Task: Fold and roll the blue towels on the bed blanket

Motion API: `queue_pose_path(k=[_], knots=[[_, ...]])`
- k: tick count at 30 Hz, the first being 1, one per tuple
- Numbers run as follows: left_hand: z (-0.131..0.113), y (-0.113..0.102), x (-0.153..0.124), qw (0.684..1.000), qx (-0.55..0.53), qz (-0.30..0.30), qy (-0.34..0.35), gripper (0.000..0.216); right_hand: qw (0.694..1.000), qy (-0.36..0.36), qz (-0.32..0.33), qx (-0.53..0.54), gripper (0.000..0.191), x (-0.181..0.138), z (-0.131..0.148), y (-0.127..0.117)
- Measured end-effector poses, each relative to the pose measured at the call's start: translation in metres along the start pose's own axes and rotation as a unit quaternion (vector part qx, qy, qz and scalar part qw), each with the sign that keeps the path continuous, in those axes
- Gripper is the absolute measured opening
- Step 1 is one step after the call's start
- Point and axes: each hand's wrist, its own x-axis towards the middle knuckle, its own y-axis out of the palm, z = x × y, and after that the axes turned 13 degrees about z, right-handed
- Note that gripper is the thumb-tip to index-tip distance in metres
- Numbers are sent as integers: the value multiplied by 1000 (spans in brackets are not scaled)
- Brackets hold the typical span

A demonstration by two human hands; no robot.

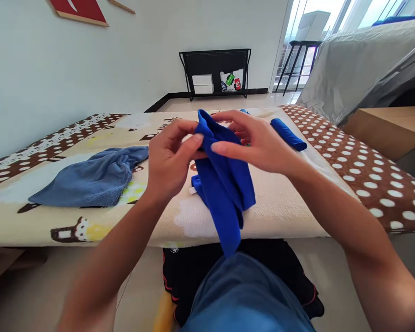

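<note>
A bright blue cloth (224, 180) hangs loosely gathered between my hands, above the near part of the bed. My left hand (171, 152) is closed, pinching its upper left edge between thumb and fingers. On the other side, my right hand (252, 138) grips the upper part, thumb in front and fingers partly hidden behind the fabric. One long end droops over the bed's front edge towards my lap. Just left of the cloth's lower part shows a small white tag (192, 190). A rolled blue cloth (288, 134) lies beyond my right wrist.
A grey-blue towel (90, 177) lies rumpled at left on the patterned blanket (166, 216). A cardboard box (387, 127) and plastic-covered furniture (359, 64) stand at right. Against the far wall is a black rack (216, 62); a stool (299, 60) stands near the window.
</note>
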Motion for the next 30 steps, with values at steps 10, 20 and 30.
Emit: queue_pose_path(k=[10,20,30], knots=[[6,-3,7,978,-152,15,-140,5,994,36,8,-105,31,-20,-5,-9],[6,-63,12,951,-8,157,-268,26,979,176,-95,36,24,-39,-58,-56],[-2,-105,14,877,402,161,-209,27,963,163,-105,-187,18,-62,-61,-87]])
